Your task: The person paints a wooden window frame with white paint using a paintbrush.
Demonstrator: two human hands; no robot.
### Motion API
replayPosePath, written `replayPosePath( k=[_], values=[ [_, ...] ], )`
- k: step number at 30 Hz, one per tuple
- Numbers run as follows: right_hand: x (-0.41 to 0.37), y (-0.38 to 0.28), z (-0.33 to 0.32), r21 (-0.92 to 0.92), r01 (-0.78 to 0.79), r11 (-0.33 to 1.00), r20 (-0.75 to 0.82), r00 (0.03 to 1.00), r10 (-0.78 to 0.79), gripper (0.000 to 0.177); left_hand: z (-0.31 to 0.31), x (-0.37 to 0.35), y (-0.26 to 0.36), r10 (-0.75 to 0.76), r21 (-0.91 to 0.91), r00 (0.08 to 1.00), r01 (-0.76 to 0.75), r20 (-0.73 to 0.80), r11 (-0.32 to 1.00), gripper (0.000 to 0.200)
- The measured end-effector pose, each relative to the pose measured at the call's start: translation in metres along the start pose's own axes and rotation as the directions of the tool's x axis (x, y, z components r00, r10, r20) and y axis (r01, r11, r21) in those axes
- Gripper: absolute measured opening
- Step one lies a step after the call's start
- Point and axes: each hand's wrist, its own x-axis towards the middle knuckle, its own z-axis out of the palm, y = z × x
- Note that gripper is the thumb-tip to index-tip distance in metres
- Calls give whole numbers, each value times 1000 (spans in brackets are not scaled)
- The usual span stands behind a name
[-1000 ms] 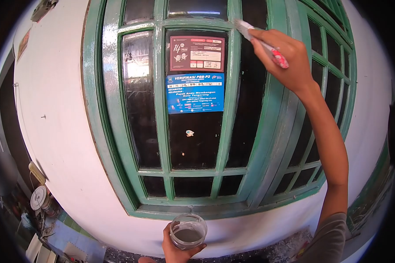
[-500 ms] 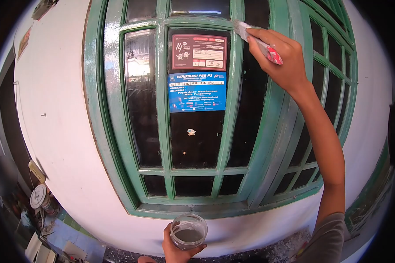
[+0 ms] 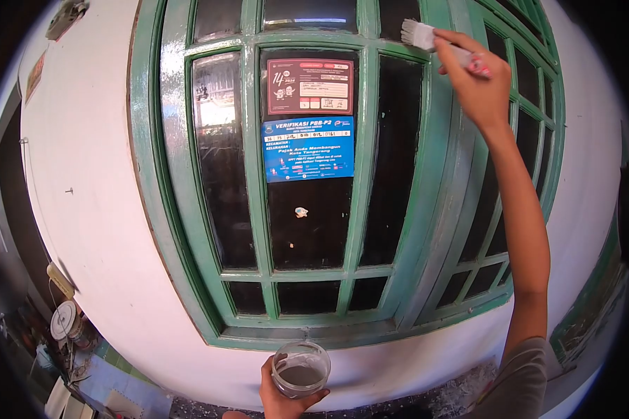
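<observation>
High on the right, my right hand [image 3: 481, 87] grips a paintbrush [image 3: 426, 36] by its red-and-white handle. The pale bristles point left, at the upper crossbar of the green window frame [image 3: 367, 160]; whether they touch it I cannot tell. My left hand [image 3: 281, 399] holds a clear jar [image 3: 301, 370] from below at the bottom centre, with greyish liquid inside. Behind the bars are dark glass panes, one bearing a maroon sticker [image 3: 309, 86] above a blue sticker [image 3: 309, 149].
White wall [image 3: 91, 174] surrounds the frame. A second green window [image 3: 521, 140] adjoins it on the right. At the lower left stand a round-lidded container [image 3: 63, 320] and assorted objects. A small fixture [image 3: 66, 19] is on the wall at the upper left.
My right hand and the brush have moved right along the upper bar, away from the vertical bar. The jar stays in my left hand at the same place. The view has shifted slightly.
</observation>
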Motion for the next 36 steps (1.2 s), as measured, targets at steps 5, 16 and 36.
replayPosePath(
  k=[5, 16, 36],
  values=[
    [0, -3, 6, 267, -155, 951, 60, 988, 144, 26, 0, 1, 0, 37, 24, 999, -37, 11, 999, 114],
    [-8, 36, -22, 121, -227, 966, 48, 974, 223, 25, 2, 0, -1, 34, 59, 999, -35, 22, 998, 115],
    [6, 43, -29, 18, 405, 914, 381, 843, -381, 26, 10, 6, -6, 40, 42, 999, -41, 27, 998, 117]
  ],
)
